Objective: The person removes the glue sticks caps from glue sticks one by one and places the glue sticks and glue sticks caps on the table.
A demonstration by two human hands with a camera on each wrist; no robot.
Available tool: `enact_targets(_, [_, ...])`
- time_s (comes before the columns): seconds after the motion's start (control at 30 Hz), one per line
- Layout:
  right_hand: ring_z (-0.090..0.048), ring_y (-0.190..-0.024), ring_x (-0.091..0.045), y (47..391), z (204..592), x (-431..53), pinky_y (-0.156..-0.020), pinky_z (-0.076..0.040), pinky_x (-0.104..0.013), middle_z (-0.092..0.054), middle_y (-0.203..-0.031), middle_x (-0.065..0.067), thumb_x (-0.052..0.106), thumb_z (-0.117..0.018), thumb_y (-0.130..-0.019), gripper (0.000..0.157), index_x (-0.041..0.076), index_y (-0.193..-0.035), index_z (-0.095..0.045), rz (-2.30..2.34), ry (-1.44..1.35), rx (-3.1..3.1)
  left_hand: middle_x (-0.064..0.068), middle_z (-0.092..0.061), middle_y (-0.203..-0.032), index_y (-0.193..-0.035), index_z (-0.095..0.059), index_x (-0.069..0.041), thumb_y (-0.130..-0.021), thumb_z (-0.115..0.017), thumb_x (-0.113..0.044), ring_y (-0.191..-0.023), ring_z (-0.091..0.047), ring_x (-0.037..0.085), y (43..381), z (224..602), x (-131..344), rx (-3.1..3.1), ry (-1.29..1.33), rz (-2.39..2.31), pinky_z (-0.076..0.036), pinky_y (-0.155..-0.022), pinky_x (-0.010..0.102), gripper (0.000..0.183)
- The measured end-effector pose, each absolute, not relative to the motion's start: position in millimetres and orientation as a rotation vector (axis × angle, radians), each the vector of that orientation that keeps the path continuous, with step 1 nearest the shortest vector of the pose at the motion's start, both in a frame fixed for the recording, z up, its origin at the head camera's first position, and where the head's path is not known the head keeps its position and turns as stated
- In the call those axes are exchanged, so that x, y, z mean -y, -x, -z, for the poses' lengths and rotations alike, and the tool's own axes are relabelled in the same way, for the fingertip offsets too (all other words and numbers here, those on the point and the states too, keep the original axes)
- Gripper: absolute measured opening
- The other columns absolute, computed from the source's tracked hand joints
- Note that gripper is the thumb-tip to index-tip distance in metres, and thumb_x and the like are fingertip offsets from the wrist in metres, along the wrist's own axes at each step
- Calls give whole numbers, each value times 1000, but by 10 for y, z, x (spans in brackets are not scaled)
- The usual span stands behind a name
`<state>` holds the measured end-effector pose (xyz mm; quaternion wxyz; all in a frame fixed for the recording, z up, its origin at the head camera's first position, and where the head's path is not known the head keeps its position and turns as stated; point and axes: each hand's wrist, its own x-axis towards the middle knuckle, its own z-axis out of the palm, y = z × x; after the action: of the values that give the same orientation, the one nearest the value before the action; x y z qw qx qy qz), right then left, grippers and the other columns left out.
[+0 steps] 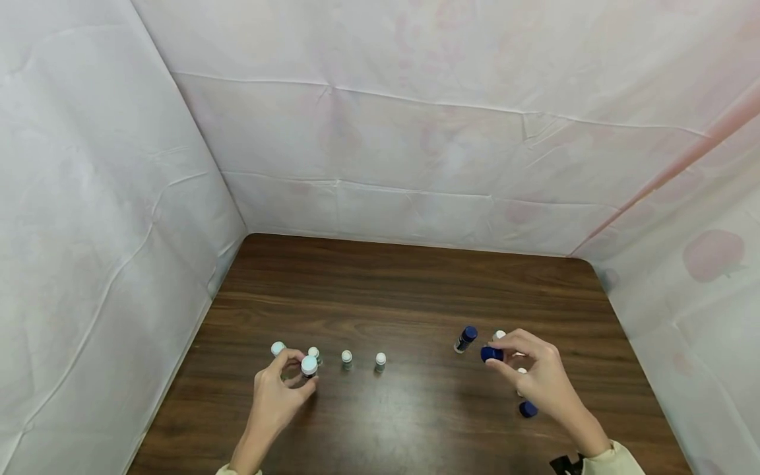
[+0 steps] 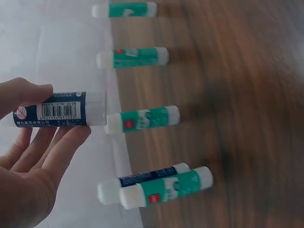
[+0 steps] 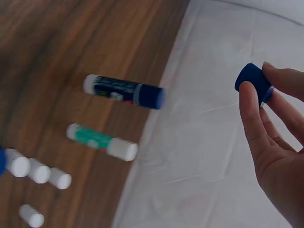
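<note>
My left hand holds a navy glue stick upright between thumb and fingers, its label and barcode showing in the left wrist view. Green glue sticks with white caps stand on the table around it. Beside one of them is another navy glue stick. My right hand pinches a short blue cap between thumb and fingertips. Near that hand stand a navy glue stick with a blue cap and a green glue stick with a white cap.
Several small white caps sit on the wooden table near the right hand, partly hidden by it in the head view. A blue cap is by the right wrist. Pale cloth walls enclose the table at the back and sides.
</note>
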<state>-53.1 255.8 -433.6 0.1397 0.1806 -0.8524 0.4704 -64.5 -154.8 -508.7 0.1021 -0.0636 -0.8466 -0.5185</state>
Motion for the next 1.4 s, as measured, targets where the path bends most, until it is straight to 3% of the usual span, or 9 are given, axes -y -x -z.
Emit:
enact_targets(0.37, [-57,-64,-6,533,4791,-2829,-56,-52,-19,-61,-79,-1,2,-82,-69,24,3,-91,-71,-1154,-159,2658,16,-64,-96,-95,-56,0,-63,-77,16,-88,-67,33,647,5322,1588,2605,-7,1551,-56,-68,26,42])
enact_targets(0.7, [-58,-59,-6,535,5238,-2961,-41,-46,-22,-61,-81,-8,3,-83,-69,25,0,-90,-71,-1135,73,2783,11,-62,-93,-92,-56,-4,-64,-75,14,-94,-65,32,651,5403,1593,2724,-87,1433,-56,-74,28,38])
enact_targets(0.9, [-55,-52,-9,534,5387,-2950,-44,-46,-22,-63,-76,-9,2,-81,-70,27,-6,-92,-68,-1122,189,2924,13,-63,-95,-90,-56,-4,-63,-75,16,-93,-65,32,649,5441,1576,2714,-96,1412,-56,-72,29,39])
enact_targets(1.13, [-54,-61,-12,511,5529,-2903,-49,-45,-22,-64,-75,-7,2,-82,-68,21,-1,-84,-69,-1008,225,3029,17,-65,-97,-91,-55,-4,-64,-75,17,-94,-65,36,666,5497,1549,2713,-113,1390,-57,-72,34,40])
enact_targets(1.4, [-53,-60,-12,501,5574,-2877,-48,-44,-24,-62,-69,-3,-1,-81,-67,18,2,-79,-68,-1019,251,3078,19,-65,-98,-92,-55,-4,-66,-76,15,-94,-65,37,671,5518,1552,2744,-139,1359,-57,-72,35,38])
